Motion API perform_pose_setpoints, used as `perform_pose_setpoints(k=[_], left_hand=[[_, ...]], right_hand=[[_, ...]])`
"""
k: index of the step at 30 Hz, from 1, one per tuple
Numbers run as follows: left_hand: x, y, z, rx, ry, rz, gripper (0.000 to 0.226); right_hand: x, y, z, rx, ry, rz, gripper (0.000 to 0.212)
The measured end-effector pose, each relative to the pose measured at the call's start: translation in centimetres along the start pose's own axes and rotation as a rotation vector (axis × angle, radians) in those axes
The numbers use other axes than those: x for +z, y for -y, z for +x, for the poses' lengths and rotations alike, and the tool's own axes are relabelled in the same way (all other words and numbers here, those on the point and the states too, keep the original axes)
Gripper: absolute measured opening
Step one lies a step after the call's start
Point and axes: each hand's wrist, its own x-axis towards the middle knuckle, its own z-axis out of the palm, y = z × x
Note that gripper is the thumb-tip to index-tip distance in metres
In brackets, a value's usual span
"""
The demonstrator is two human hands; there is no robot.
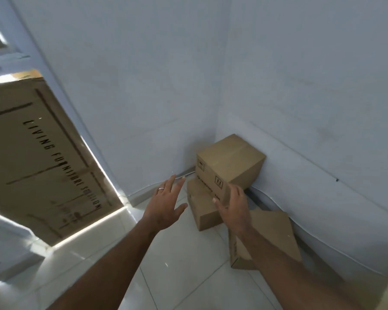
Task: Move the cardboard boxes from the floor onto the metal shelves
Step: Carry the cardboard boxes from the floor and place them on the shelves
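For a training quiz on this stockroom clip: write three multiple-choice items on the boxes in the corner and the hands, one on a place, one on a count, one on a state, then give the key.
1. Where does the top box sit?
A. on another box
B. on a shelf
C. on a chair

2. How many small boxes are in the corner by the walls?
A. one
B. three
C. six

3. What are the hands doing?
A. both open, holding nothing
B. both gripping one box
C. both clenched into fists

Key:
1 A: it rests on the lower box, which stands on the floor tiles.
2 B: the stacked pair, plus the flat box beside them.
3 A: the left hand and right hand have their fingers spread, reaching toward the stack.
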Motion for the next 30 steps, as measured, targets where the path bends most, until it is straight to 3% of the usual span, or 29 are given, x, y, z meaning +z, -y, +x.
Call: perform_pose_setpoints(k=[7,17,30], left_hand=[[2.2,1.2,11.2,0.11,0.072,0.006,0.079],[6.5,4.8,27.2,0.144,0.19,0.012,0.082],[17.1,11.5,43.1,0.149,0.389,0.003,0.086]], right_hand=[[1.6,-3.5,7.9,0.092,-0.03,0.02,0.062],[4.8,-8.8,20.3,0.277,0.029,-0.014,0.08],[13.8,-16.6,28.0,0.562,0.07,0.119,0.105]])
